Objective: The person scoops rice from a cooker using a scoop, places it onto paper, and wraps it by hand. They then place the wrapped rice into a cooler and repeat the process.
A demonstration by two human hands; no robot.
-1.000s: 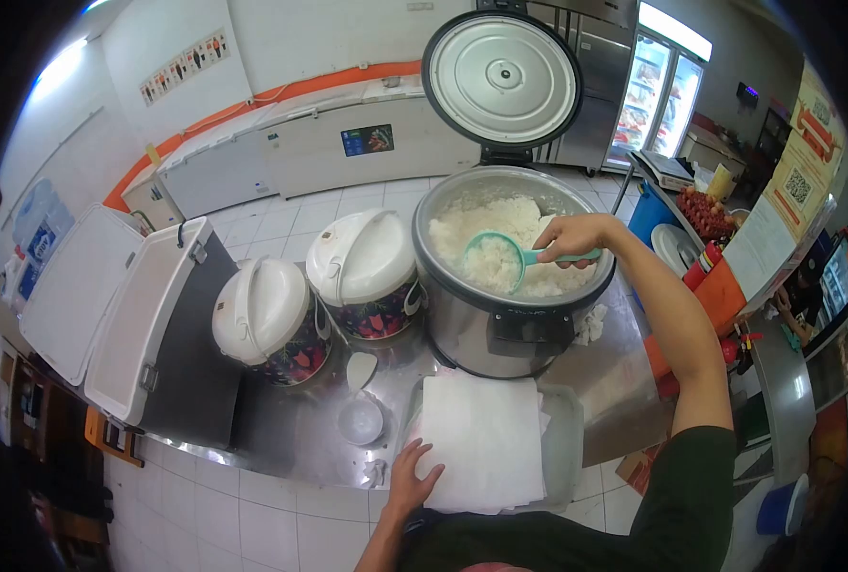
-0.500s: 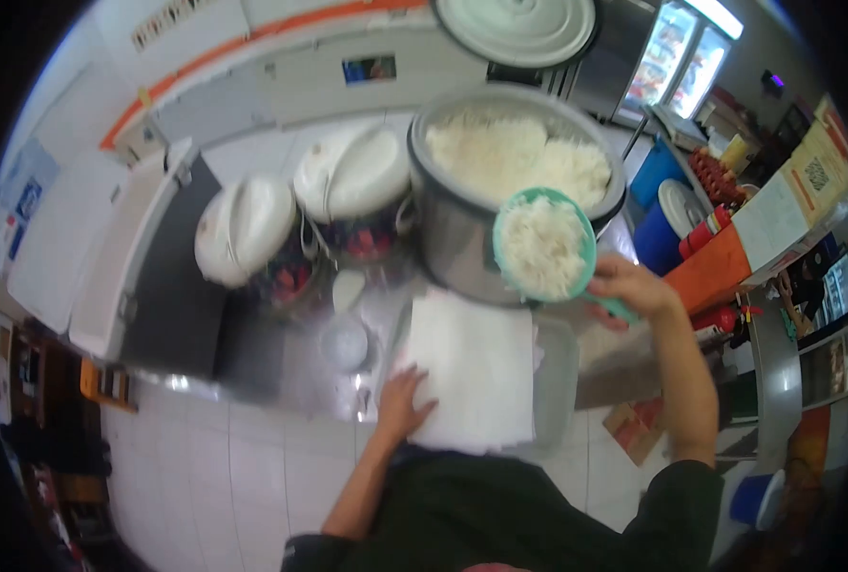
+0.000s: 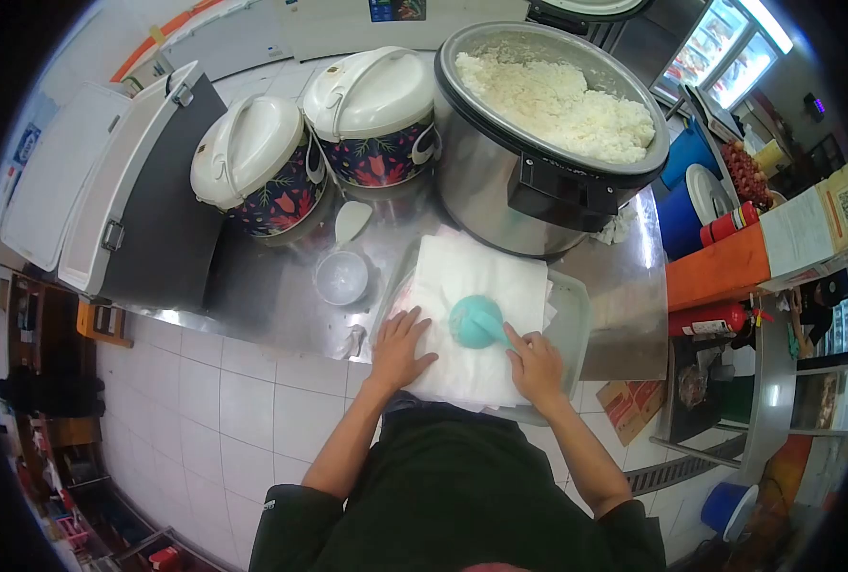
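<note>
My right hand [image 3: 538, 370] grips the handle of a teal scoop [image 3: 477, 320], which is turned upside down on a stack of white paper sheets [image 3: 472, 262]. The bowl hides most of what lies under it; a little rice shows at its left edge. My left hand [image 3: 401, 349] lies on the left edge of the paper with its fingers spread. Beneath the sheets is a pale green tray [image 3: 577, 305]. Behind it stands a large steel rice cooker [image 3: 481, 172], lid off, full of white rice [image 3: 558, 105].
Two floral rice containers [image 3: 281, 195] with white lids stand at the back left, beside a grey cooler box [image 3: 171, 205]. A clear cup [image 3: 341, 278] and a white rice paddle [image 3: 351, 222] lie left of the tray. A fire extinguisher [image 3: 715, 319] is at the right.
My right hand has brought the rice-filled scoop from beside the cooker down to the paper and turned it over. My left hand stays on the paper. The view has tilted downward.
</note>
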